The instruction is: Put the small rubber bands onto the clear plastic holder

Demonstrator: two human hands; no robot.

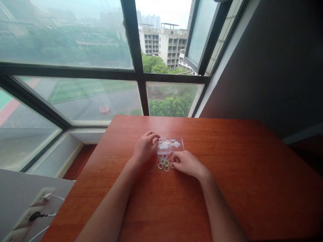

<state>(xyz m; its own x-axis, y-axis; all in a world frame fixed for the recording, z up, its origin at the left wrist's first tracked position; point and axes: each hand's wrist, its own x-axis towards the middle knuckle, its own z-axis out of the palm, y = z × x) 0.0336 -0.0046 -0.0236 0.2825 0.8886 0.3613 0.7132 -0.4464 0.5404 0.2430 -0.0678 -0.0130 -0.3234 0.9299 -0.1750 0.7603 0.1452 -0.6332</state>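
Note:
A clear plastic box (pixel 164 150) lies on the table with its lid (pixel 179 144) folded open to the right. White printed shapes show on the lid. My left hand (pixel 146 146) is at the box's left edge, thumb and fingers closed on it. In front of the box sits a loose pile of small rings (pixel 165 162), pale and greenish, some overlapping. To the right of the pile, my right hand (pixel 186 163) pinches a single ring (pixel 172 165) at the tabletop. Fine detail inside the box is too small to make out.
The reddish-brown wooden table (pixel 239 174) extends to both sides. Dark-framed windows (pixel 140 75) stand beyond its far edge, one pane open. A dark wall (pixel 277 67) rises at right. Power sockets (pixel 32 215) with plugged-in cables are at lower left.

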